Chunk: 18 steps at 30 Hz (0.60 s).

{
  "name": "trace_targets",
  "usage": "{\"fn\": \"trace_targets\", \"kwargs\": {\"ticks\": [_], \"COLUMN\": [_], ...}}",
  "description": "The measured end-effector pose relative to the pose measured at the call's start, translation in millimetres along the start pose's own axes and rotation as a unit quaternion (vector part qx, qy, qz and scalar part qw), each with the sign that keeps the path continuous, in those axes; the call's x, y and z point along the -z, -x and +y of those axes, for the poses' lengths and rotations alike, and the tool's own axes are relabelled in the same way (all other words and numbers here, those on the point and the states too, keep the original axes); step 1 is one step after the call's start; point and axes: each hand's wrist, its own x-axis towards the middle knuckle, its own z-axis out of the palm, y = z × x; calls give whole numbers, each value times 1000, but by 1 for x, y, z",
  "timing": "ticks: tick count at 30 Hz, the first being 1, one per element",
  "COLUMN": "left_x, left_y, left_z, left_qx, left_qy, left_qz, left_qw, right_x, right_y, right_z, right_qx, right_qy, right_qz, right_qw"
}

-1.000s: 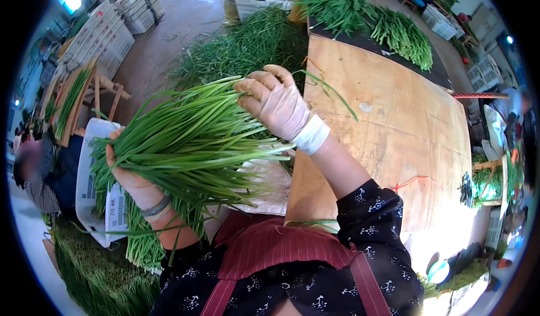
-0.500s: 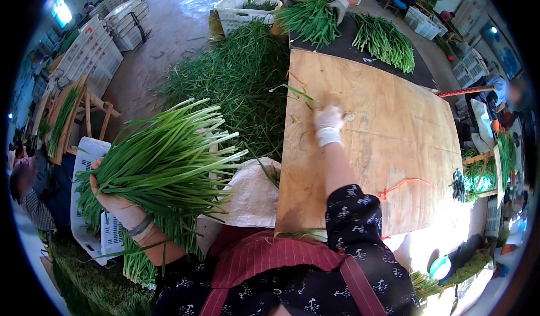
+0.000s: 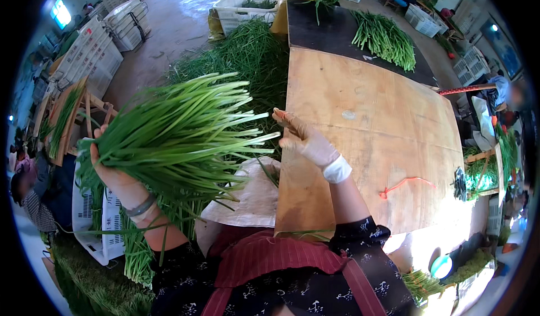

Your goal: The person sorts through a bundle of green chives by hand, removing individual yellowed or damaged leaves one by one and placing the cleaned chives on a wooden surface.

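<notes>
Gripping greens, centre-left, in curled left hand — back from board with half-open, apparently empty right hand, within reach of greens again.

board – wood (visible grain) | stalks – smooth, glossy | crate: plastic

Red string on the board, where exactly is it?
In the head view, the red string lies on the board, to the lower right of the right hand.
</notes>
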Motion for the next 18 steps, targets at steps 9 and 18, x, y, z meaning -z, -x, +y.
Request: {"fn": "trace_targets", "kwargs": {"ticks": [9,18], "left_x": [-34,-43], "left_y": [-34,-12], "left_z": [-55,-85], "left_qx": [42,33], "left_qy": [6,-18], "left_qz": [-2,79], "left_qw": [999,996], "right_x": [-15,-18], "right_y": [26,9], "right_z": [-43,-44], "right_qx": [39,122], "right_qy": [-134,-188], "right_qz": [37,129], "right_qw": [990,966]}}
